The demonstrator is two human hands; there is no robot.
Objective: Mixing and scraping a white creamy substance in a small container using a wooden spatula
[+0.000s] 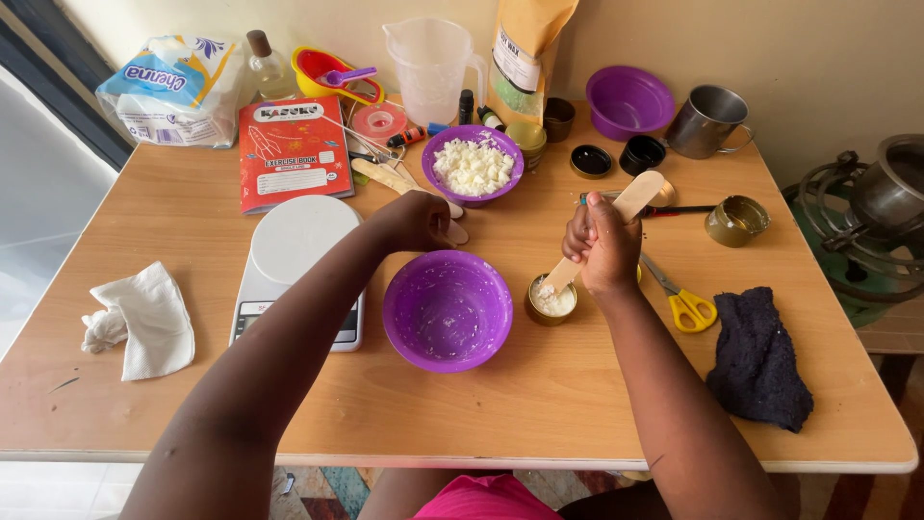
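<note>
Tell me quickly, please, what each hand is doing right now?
Left hand: closed, knuckles up beyond the purple bowl; any contents hidden.
Right hand: closed on a wooden stick, tip in a small tin.

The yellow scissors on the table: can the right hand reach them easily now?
Probably yes. The yellow scissors lie uncovered just right of the right hand, nothing between them. But that hand grips a wooden stick in the small tin.

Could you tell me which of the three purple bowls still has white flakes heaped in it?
The middle purple bowl, beside the red exercise book; the other two hold no heap.
</note>
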